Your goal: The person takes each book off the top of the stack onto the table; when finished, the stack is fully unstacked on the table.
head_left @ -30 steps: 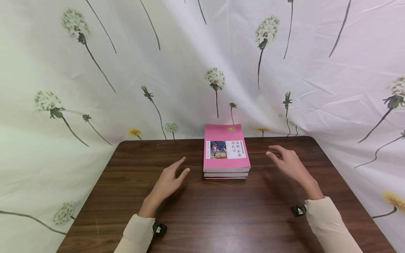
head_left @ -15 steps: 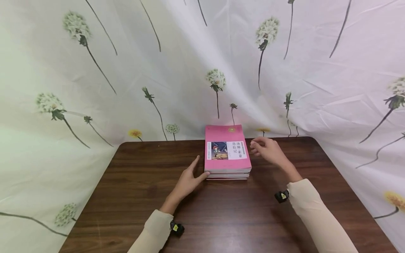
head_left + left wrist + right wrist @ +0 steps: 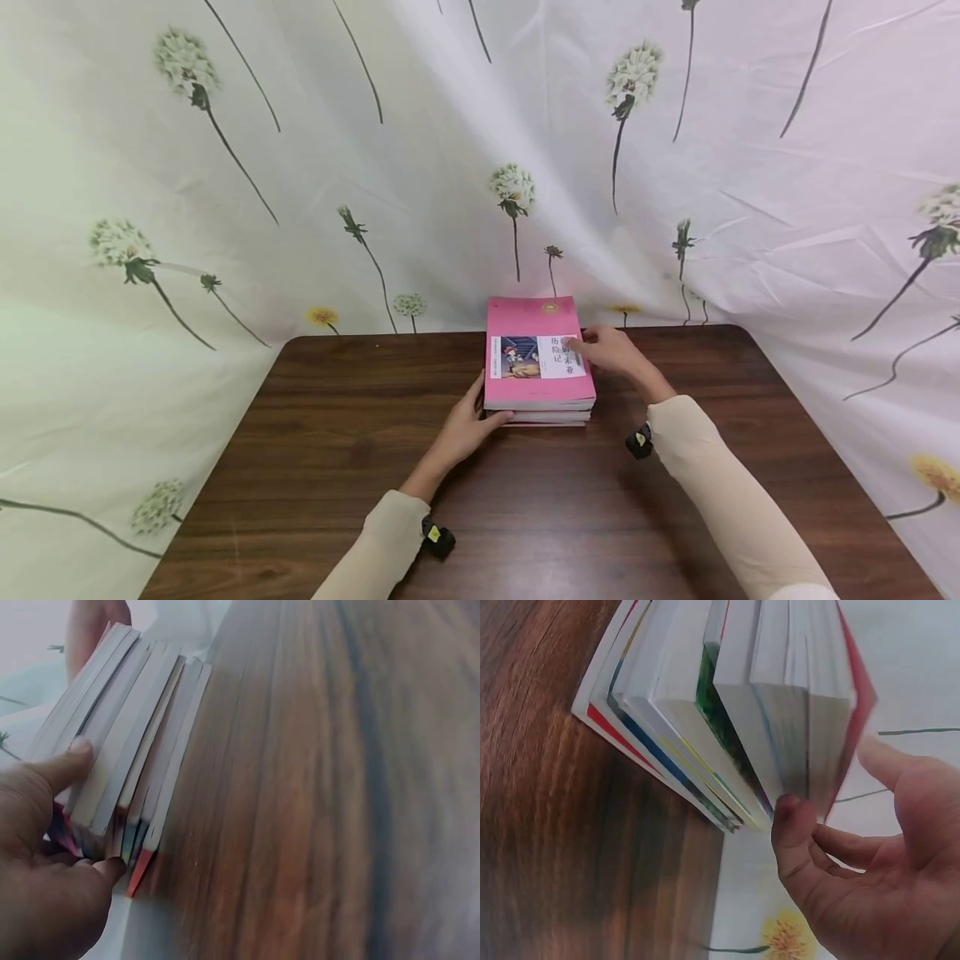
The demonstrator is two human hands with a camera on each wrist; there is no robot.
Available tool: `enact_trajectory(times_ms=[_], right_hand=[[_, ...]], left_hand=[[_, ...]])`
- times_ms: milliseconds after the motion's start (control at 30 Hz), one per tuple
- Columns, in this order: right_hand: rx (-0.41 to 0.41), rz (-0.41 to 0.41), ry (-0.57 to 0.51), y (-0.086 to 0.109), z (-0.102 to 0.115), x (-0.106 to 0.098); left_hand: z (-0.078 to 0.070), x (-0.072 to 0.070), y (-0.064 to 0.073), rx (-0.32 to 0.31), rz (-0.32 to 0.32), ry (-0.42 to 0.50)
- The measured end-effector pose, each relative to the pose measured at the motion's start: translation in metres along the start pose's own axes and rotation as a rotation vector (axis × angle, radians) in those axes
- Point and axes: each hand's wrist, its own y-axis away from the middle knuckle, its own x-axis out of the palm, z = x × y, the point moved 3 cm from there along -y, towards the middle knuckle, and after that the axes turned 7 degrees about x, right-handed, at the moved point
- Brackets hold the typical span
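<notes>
- The left hand [image 3: 465, 429] is partly closed round the near-left corner of the stack of books [image 3: 551, 415]; its thumb presses the page ends facing the person, its fingers curl against the left side;
- The right hand [image 3: 611, 348] is partly closed at the right long side; its thumb lies over the cover of the pink book [image 3: 525, 312] on top, a fingertip meets the page edges below; how firmly either hand grips, I cannot tell;
- The stack sits between the hands, both touching it, so neither is nearer; the left has the near end, the right a place farther along, making the hold a diagonal one;
- Its long axis runs away from the person; the books are not flush, their edges staggering in the wrist views;
- Beneath is the wooden table [image 3: 337, 417], the stack lying towards its far edge; the floral cloth [image 3: 450, 125] hangs just beyond and would likely hinder a push that way;
- The left wrist camera [image 3: 437, 539] and right wrist camera [image 3: 639, 442] are apart from the books.
</notes>
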Motion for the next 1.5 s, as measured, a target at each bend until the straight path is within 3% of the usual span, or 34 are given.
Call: enact_trajectory(times_ms=[233,767,1167,1500], right_hand=[[0.063,0.003,-0.042,-0.004,-0.005,0.006],[0.059,-0.060,-0.058,-0.005,-0.006,0.004],[0.082,-0.078,-0.068,-0.004,-0.007,0.004],[0.099,-0.091,-0.117,-0.004,-0.014,-0.005]], left_hand=[[-0.002,0.005,-0.002,-0.001,0.000,0.017],[0.000,0.004,-0.002,0.020,-0.011,0.034],[0.002,0.002,0.003,-0.029,0.004,-0.028],[0.004,0.003,0.000,-0.036,0.023,0.025]])
